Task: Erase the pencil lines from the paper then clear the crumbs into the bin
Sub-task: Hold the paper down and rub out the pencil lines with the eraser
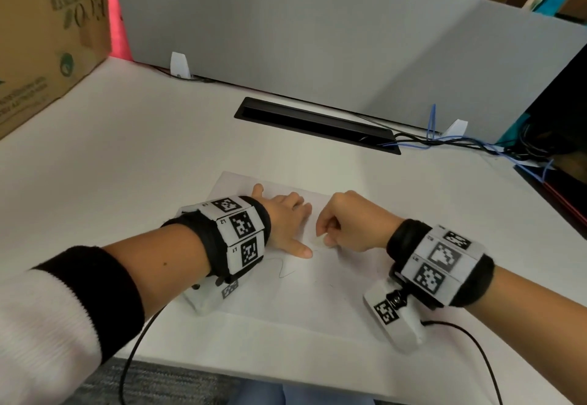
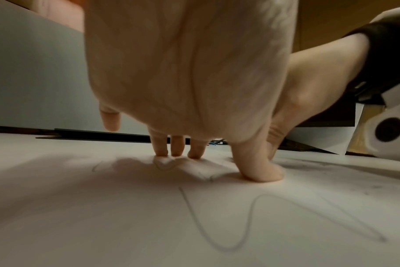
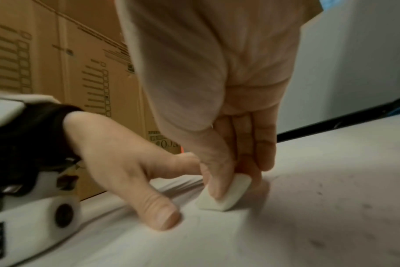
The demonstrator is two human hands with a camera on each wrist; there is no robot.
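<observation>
A white sheet of paper [image 1: 305,296] lies on the desk in front of me. My left hand [image 1: 286,223] lies flat on it with fingers spread, and its thumb [image 3: 158,215] presses the sheet. Just right of that thumb, my right hand [image 1: 343,230] pinches a small white eraser [image 3: 226,195] and holds it edge-down on the paper. A wavy pencil line [image 2: 251,222] runs across the sheet near the left wrist, seen also as a pencil line [image 1: 282,273] in the head view. Dark eraser crumbs [image 3: 320,193] speckle the paper to the right.
A cardboard box [image 1: 47,33] stands at the back left of the desk. A grey partition [image 1: 317,39] closes the far side, with a black cable slot [image 1: 317,123] before it. Cables [image 1: 460,144] and dark equipment sit at the right. No bin is in view.
</observation>
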